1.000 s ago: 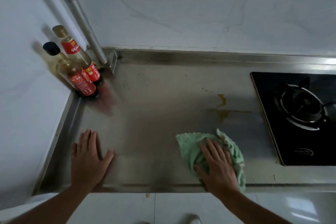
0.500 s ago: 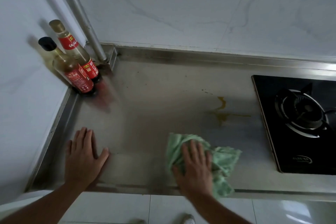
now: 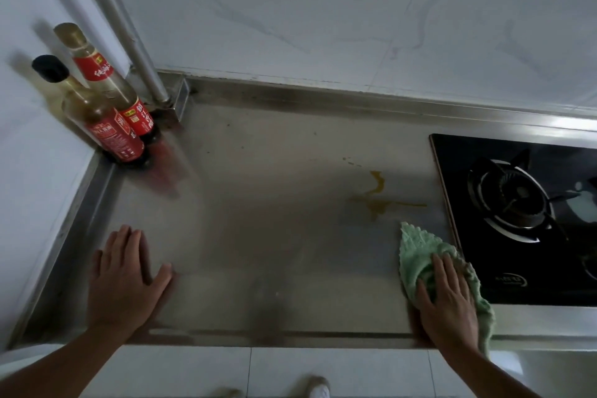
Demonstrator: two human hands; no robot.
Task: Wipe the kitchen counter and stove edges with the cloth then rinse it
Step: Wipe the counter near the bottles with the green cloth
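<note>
Right hand (image 3: 447,304) spread flat on the cloth (image 3: 416,255), palm and fingers pressing it down onto the counter (image 3: 274,236); not clenched, more a flat press than a grasp. Cloth bunched under and ahead of that hand, one corner fanned out past the fingertips, far edge touching or just overlapping the stove (image 3: 517,220) rim on the hand's outer side. Left hand (image 3: 124,281) open and empty, flat on the counter well apart from the cloth, seemingly a brace.

Probably soft, light and limp, with a nubby weave: folds wherever pushed, no stiffness to carry an edge. Likely damp, so some grip on the steel but prone to rolling up under the palm. Best held as now, palm centred on the bunch with fingers spread; for the stove rim, a pinch of the folded edge between thumb and fingers would likely track the seam better. For rinsing, gather whole in one fist.

Spill (image 3: 374,197), yellowish and not yet wiped, just ahead of the right fingertips and a little inward. Bottles (image 3: 109,119) far ahead of the left hand in the corner, beside a pipe (image 3: 129,39).
</note>
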